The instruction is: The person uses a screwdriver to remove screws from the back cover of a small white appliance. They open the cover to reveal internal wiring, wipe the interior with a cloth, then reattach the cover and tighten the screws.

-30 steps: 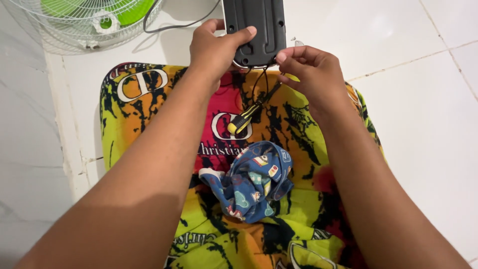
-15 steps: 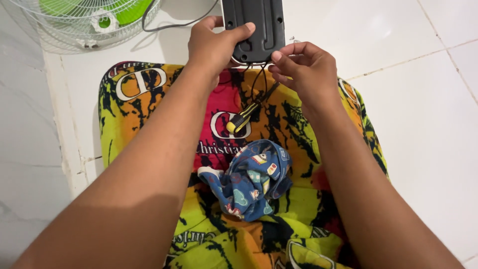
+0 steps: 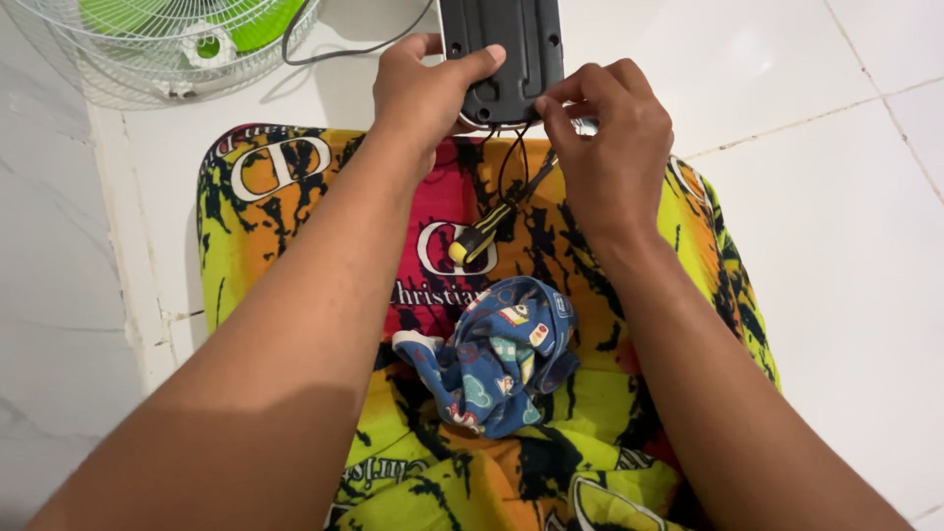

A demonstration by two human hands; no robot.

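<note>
In the head view, the left hand (image 3: 425,93) grips the black device (image 3: 503,59) at the far edge of the scene, thumb laid across its face and fingers wrapped round its left side. The right hand (image 3: 602,138) is pinched narrow at the device's near right corner, on something too small to tell, where thin black wires (image 3: 511,157) drop out. The device's long axis runs near to far, and both hands sit at its near end. A yellow-and-black screwdriver (image 3: 487,231) lies on the bright patterned cloth (image 3: 275,226) just near of the hands, closest to the right one, handle pointing near-left. A crumpled blue cloth (image 3: 497,359) lies nearer; a fan (image 3: 177,39) stands far left
</note>
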